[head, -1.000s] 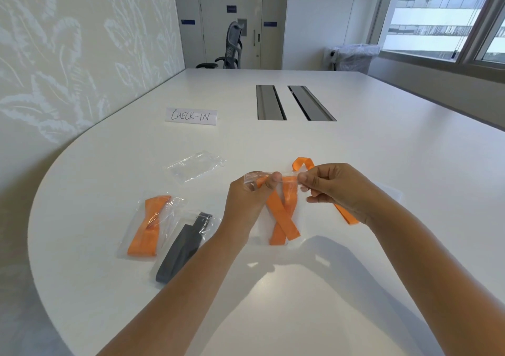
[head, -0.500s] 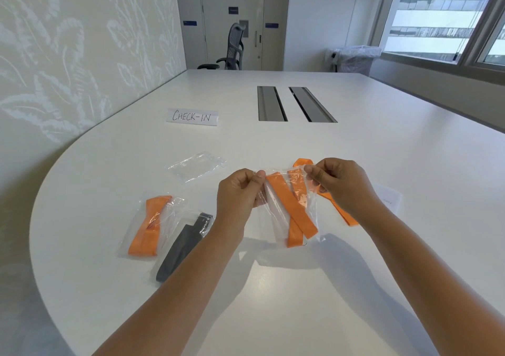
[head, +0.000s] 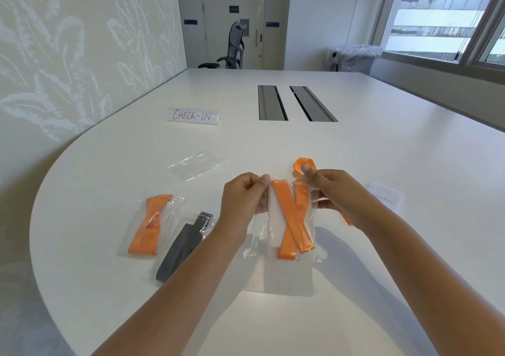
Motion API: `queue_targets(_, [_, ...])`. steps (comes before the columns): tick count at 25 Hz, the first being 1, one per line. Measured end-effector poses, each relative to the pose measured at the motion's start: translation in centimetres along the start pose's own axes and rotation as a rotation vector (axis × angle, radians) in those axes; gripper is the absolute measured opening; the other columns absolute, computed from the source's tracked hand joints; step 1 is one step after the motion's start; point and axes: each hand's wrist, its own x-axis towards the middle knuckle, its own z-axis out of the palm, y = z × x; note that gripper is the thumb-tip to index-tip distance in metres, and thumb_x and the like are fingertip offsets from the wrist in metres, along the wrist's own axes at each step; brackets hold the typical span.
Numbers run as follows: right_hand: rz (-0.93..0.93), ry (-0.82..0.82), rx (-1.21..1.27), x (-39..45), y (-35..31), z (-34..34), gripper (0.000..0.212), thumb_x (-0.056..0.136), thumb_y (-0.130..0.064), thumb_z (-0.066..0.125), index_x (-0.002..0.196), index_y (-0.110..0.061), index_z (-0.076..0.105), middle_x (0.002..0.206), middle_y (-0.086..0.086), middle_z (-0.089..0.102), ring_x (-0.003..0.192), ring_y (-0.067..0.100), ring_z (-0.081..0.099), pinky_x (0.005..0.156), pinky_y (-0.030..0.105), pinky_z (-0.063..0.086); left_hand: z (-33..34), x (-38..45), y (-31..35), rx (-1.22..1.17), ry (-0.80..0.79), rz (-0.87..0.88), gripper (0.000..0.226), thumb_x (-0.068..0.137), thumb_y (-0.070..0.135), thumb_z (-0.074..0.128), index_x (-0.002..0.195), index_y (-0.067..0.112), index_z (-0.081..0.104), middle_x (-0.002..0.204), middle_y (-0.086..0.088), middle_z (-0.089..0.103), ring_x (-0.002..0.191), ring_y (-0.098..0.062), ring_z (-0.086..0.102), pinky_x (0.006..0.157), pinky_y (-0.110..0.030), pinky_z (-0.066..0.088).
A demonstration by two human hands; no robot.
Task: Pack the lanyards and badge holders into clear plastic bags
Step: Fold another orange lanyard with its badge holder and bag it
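A clear plastic bag (head: 262, 235) hangs upright above the table with a folded orange lanyard (head: 293, 219) inside it. My left hand (head: 243, 199) pinches the bag's top left corner. My right hand (head: 330, 189) pinches the top right edge. Behind my right hand another orange lanyard (head: 303, 164) lies loose on the table, mostly hidden. To the left lie a bagged orange lanyard (head: 151, 224) and a bagged dark grey lanyard (head: 183, 246). An empty clear bag (head: 195, 164) rests farther back.
A "CHECK-IN" paper sign (head: 193, 115) lies at the back left. A small white card (head: 386, 197) sits right of my right hand. Two cable slots (head: 296, 103) are set in the white table (head: 382, 142). An office chair (head: 233, 46) stands beyond the far edge.
Both hands have turned the bag upright and raised it a little. The lanyard inside now hangs straighter, and my right thumb has lifted at the bag's top edge.
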Motion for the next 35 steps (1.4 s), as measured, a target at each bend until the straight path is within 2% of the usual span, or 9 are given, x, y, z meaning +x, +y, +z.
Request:
queue_targets(4, [0.032, -0.032, -0.033, 0.0, -0.1, 0.3, 0.048, 0.053, -0.056, 0.067, 0.075, -0.014, 0.073, 0.077, 0.000, 0.072, 0.071, 0.008, 0.066, 0.060, 0.018, 0.054, 0.3, -0.3, -0.3, 0.120, -0.025, 0.030, 0.030, 0.087, 0.016, 0.061, 0.061, 0.010, 0.049, 0.064, -0.012, 0.047, 0.057, -0.015, 0.045, 0.050, -0.020, 0.045])
queue_targets(8, [-0.003, 0.020, -0.029, 0.2, 0.3, 0.3, 0.034, 0.062, -0.045, 0.071, 0.067, -0.011, 0.071, 0.061, -0.004, 0.069, 0.062, 0.005, 0.064, 0.061, 0.016, 0.051, 0.4, -0.6, -0.3, 0.153, -0.066, 0.006, 0.028, 0.088, 0.021, 0.060, 0.063, 0.009, 0.051, 0.051, 0.007, 0.056, 0.050, -0.004, 0.055, 0.049, -0.019, 0.049])
queue_targets(12, [-0.083, 0.061, -0.049, 0.4, 0.7, 0.8, 0.028, 0.076, -0.034, 0.072, 0.065, -0.008, 0.069, 0.052, -0.014, 0.063, 0.054, -0.006, 0.057, 0.055, 0.006, 0.042, 0.7, -0.7, -0.1, 0.078, -0.112, -0.052, 0.023, 0.086, 0.026, 0.062, 0.072, 0.007, 0.060, 0.072, -0.010, 0.059, 0.063, -0.016, 0.059, 0.057, -0.026, 0.056])
queue_targets(16, [-0.131, 0.061, -0.075, 0.3, 0.9, 1.3, 0.023, 0.079, -0.030, 0.071, 0.063, -0.014, 0.067, 0.048, -0.017, 0.060, 0.050, -0.007, 0.054, 0.051, 0.003, 0.039, 0.7, -0.7, -0.1, 0.102, -0.080, -0.064, 0.019, 0.085, 0.021, 0.063, 0.069, 0.012, 0.063, 0.069, -0.006, 0.061, 0.068, -0.020, 0.058, 0.069, -0.034, 0.051])
queue_targets(23, [-0.120, 0.082, -0.106, 0.4, 1.5, 2.2, 0.026, 0.078, -0.033, 0.071, 0.069, -0.008, 0.069, 0.063, -0.002, 0.066, 0.070, 0.008, 0.060, 0.064, 0.013, 0.046, 0.5, -0.3, -1.0, 0.252, 0.027, 0.026, 0.021, 0.084, 0.016, 0.063, 0.064, 0.014, 0.060, 0.060, 0.000, 0.059, 0.057, -0.010, 0.053, 0.060, -0.023, 0.042])
queue_targets(25, [-0.095, 0.088, -0.088, 0.6, 1.9, 2.6, 0.028, 0.076, -0.035, 0.071, 0.069, -0.008, 0.070, 0.063, -0.002, 0.067, 0.064, 0.009, 0.060, 0.065, 0.016, 0.049, 0.4, -0.4, -1.1, 0.313, 0.024, 0.058, 0.014, 0.085, 0.014, 0.062, 0.071, 0.015, 0.064, 0.066, 0.005, 0.062, 0.060, -0.001, 0.057, 0.063, -0.021, 0.043])
queue_targets(27, [-0.072, 0.127, -0.073, 0.8, 2.9, 3.1, 0.031, 0.076, -0.037, 0.072, 0.067, -0.008, 0.070, 0.063, 0.000, 0.067, 0.059, 0.008, 0.059, 0.063, 0.020, 0.049, 0.4, -0.3, -0.9, 0.472, 0.001, 0.165, 0.013, 0.085, 0.011, 0.058, 0.094, 0.017, 0.065, 0.091, 0.006, 0.067, 0.084, -0.001, 0.061, 0.077, -0.020, 0.044])
queue_targets(30, [-0.062, 0.207, -0.213, 1.0, 4.3, 4.1, 0.027, 0.080, -0.036, 0.068, 0.060, -0.018, 0.068, 0.060, -0.005, 0.066, 0.055, 0.006, 0.058, 0.051, 0.015, 0.044, 0.7, -0.9, -1.2, 0.879, -0.008, 0.315, 0.059, 0.088, 0.023, 0.055, 0.141, 0.018, 0.029, 0.145, -0.001, 0.036, 0.133, -0.018, 0.032, 0.108, -0.032, 0.029])
queue_targets(35, [-0.067, 0.183, -0.279, 1.3, 5.1, 4.3, 0.029, 0.082, -0.045, 0.064, 0.076, -0.018, 0.074, 0.057, -0.015, 0.063, 0.049, -0.001, 0.056, 0.046, 0.011, 0.037, 1.7, -4.2, -4.0, 1.437, 0.002, 0.173, 0.088, 0.086, 0.060, 0.038, 0.146, 0.020, -0.013, 0.157, -0.008, -0.007, 0.143, -0.029, -0.007, 0.112, -0.055, 0.001])
